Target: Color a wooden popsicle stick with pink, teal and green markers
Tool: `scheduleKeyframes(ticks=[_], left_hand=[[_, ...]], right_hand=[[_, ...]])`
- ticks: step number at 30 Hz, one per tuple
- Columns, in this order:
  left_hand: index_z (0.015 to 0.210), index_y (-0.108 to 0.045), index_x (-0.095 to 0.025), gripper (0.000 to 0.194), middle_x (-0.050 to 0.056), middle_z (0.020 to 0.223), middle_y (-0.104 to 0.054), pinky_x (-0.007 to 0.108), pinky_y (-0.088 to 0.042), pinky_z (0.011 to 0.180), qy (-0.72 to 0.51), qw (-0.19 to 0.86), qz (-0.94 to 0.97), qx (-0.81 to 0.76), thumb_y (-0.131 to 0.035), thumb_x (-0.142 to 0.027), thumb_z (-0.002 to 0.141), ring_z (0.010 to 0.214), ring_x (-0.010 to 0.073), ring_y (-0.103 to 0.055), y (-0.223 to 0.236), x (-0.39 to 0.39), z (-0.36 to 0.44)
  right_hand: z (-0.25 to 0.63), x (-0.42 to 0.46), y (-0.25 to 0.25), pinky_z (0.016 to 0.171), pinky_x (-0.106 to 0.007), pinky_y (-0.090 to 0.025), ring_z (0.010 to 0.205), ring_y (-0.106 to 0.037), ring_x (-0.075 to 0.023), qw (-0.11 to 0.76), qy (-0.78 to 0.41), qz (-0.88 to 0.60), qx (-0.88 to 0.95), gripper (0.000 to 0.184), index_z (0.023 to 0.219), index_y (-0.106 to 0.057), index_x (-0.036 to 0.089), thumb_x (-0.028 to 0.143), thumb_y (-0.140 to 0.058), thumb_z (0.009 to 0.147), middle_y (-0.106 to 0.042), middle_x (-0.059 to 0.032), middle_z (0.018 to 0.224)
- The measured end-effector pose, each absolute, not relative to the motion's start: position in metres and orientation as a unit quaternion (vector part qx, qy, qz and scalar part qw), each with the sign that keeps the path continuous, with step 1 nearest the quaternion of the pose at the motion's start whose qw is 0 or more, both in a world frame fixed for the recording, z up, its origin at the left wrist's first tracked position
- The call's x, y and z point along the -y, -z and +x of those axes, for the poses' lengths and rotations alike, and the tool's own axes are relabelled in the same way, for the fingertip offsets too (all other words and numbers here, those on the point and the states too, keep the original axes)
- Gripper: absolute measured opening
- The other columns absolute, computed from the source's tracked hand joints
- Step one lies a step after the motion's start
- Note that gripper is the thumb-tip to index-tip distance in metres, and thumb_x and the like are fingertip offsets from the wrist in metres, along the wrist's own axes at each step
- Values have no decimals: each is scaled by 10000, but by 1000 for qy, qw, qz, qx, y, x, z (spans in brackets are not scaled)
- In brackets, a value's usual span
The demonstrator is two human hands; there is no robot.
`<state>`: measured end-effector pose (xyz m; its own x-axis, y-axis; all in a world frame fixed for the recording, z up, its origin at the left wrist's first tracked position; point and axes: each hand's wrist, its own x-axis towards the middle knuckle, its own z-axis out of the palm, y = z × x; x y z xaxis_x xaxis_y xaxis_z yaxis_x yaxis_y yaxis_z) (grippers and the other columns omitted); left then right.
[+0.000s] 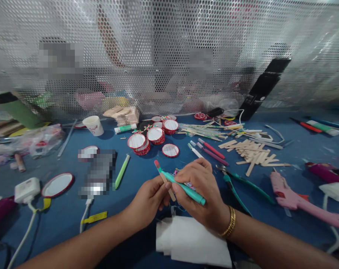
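- Over the near middle of the blue worktop [141, 172], you have a flat wooden stick [163, 178] raised at a slant, its far end coloured pink with a green band just below.
- Your left hand [147, 198] pinches that stick between thumb and fingers.
- Your right hand [201, 186] grips a turquoise marker [190, 191] like a pen, its tip appearing to meet the stick at the green band; a gold bracelet [231, 224] circles your right wrist.
- Just below your hands lies a folded white sheet [192, 239].
- To your left of them rests a light-green marker [121, 172].
- Ahead of you sit stacked red-rimmed lids [155, 134], with one single lid [170, 150] lying nearer.
- On your right are teal-handled pliers [227, 178], then a pink glue gun [284, 192]; beyond the pliers spreads a pile of bare wooden sticks [253, 151].
- Farther left stands a white cup [93, 125].
- Behind everything rises a perforated screen [169, 45].
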<state>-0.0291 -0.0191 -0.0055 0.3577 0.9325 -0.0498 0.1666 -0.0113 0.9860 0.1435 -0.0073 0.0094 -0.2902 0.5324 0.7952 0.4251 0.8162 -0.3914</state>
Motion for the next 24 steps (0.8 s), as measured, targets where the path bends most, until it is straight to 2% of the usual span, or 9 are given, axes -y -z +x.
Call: scheduleKeyframes(ticks=[24], left_hand=[[727,-493,-182,431,-45,591,-465,203,-334,469,-353,546,613,-449,-443,-548,948,488,80,-401,5,20,-28]], right_hand=[[143,7,-10,863,-410,-370,729,-618,-155,506,-48,-299,808,112,819,-551,221,156,-640,840,-680,32,742]])
